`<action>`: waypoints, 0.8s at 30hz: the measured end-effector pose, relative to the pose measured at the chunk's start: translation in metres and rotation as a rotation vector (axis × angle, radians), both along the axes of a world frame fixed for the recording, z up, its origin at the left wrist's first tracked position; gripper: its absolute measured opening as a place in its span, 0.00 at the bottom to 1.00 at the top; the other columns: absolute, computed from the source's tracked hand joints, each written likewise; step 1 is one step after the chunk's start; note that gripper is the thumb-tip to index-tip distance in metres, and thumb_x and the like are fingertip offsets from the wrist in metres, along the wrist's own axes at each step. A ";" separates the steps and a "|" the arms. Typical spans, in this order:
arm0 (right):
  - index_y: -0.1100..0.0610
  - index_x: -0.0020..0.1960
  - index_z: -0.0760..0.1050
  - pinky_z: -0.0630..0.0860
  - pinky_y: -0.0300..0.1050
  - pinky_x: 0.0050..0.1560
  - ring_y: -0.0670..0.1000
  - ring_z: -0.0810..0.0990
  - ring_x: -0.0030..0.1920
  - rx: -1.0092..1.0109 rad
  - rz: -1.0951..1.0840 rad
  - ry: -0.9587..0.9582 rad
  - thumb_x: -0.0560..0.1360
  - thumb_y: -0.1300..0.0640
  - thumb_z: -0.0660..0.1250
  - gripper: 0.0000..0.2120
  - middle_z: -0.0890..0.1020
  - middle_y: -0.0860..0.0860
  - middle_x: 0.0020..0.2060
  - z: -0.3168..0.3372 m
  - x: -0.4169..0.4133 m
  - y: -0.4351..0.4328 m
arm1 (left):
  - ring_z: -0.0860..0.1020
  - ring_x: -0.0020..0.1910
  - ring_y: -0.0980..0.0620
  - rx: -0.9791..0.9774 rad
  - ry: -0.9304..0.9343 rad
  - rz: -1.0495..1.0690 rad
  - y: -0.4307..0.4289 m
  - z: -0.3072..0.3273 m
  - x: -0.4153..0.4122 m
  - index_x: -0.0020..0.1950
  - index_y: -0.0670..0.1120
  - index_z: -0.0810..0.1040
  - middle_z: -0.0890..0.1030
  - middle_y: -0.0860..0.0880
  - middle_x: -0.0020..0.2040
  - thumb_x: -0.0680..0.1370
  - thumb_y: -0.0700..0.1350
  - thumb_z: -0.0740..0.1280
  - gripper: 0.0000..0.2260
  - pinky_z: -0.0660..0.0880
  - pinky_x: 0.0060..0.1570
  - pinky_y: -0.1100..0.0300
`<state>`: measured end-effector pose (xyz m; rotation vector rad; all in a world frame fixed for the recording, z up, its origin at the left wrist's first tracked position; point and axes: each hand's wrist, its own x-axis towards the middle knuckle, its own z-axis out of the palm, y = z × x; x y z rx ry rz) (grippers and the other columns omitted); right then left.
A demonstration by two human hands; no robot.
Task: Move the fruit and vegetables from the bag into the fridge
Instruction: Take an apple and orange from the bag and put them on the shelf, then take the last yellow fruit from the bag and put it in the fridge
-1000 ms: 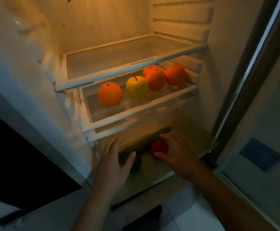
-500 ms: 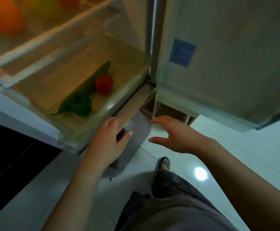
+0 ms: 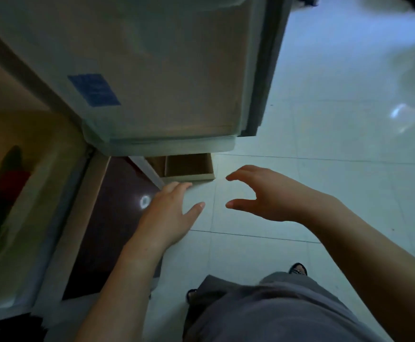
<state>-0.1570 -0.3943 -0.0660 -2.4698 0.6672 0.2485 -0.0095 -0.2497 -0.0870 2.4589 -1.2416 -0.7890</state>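
Note:
My left hand (image 3: 169, 215) and my right hand (image 3: 270, 193) hover empty over the floor in front of the fridge, fingers spread, a short gap between them. At the far left the fridge's bottom drawer (image 3: 53, 193) shows a blurred red vegetable (image 3: 11, 183) beside a long dark green one (image 3: 1, 191). No bag is in view.
The open fridge door (image 3: 167, 77) with a blue sticker (image 3: 94, 89) hangs above the hands. Under it stands a cardboard box (image 3: 189, 169). A dark lower fridge panel (image 3: 110, 218) lies left of my left hand. Pale floor tiles (image 3: 337, 156) spread right; my grey trousers (image 3: 263, 312) fill the bottom.
Both hands have pulled out of the bottom drawer and away from the fridge. The view has swung right and down toward the floor, so the shelves with fruit have left the frame.

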 end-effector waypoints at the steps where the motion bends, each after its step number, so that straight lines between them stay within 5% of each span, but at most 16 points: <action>1: 0.47 0.70 0.63 0.68 0.44 0.63 0.49 0.69 0.65 0.000 -0.019 0.002 0.73 0.39 0.63 0.29 0.68 0.47 0.69 0.000 -0.018 -0.015 | 0.64 0.70 0.50 0.008 -0.001 -0.026 -0.018 -0.003 -0.014 0.73 0.53 0.61 0.62 0.52 0.73 0.77 0.57 0.62 0.26 0.67 0.67 0.50; 14: 0.48 0.69 0.64 0.67 0.43 0.62 0.48 0.69 0.64 -0.010 -0.308 -0.003 0.73 0.40 0.63 0.27 0.69 0.45 0.67 0.001 -0.242 -0.207 | 0.65 0.69 0.53 -0.021 -0.024 -0.281 -0.264 -0.006 -0.216 0.72 0.55 0.62 0.63 0.54 0.73 0.76 0.60 0.61 0.25 0.65 0.64 0.55; 24: 0.48 0.67 0.66 0.70 0.43 0.60 0.46 0.71 0.62 0.018 -0.217 -0.080 0.74 0.40 0.63 0.25 0.71 0.43 0.64 -0.008 -0.195 -0.318 | 0.67 0.68 0.54 -0.069 -0.093 -0.198 -0.361 -0.004 -0.179 0.72 0.54 0.63 0.65 0.55 0.72 0.76 0.58 0.62 0.25 0.67 0.63 0.57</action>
